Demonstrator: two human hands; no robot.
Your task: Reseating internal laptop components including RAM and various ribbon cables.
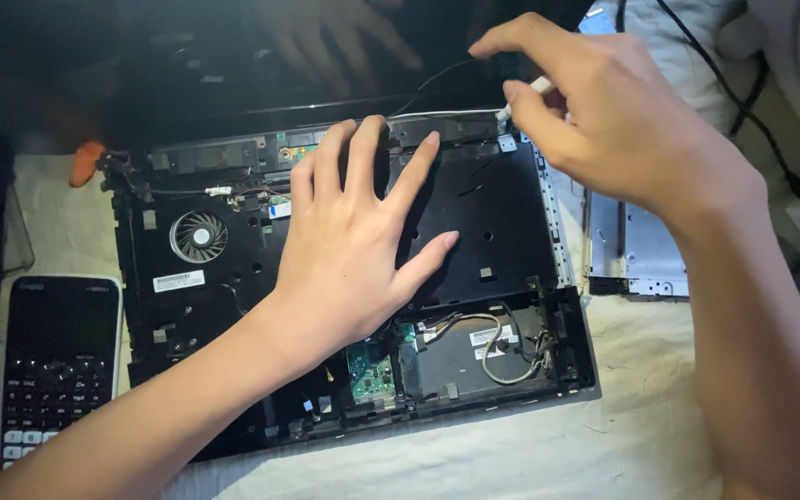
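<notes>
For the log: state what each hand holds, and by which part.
Right hand pinches a small white tool by its upper end. Left hand holds nothing, pressing flat on the opened laptop base.

We see our left hand (354, 250) and right hand (594, 120) bare, no gloves, rings or watch. Both forearms are uncovered to the lower frame edge, no sleeves showing. Our fingers are slender, with short, unpainted nails.

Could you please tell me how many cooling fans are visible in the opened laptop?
1: the round fan sits in the chassis's left part, beside the left hand; others may be hidden under it.
</notes>
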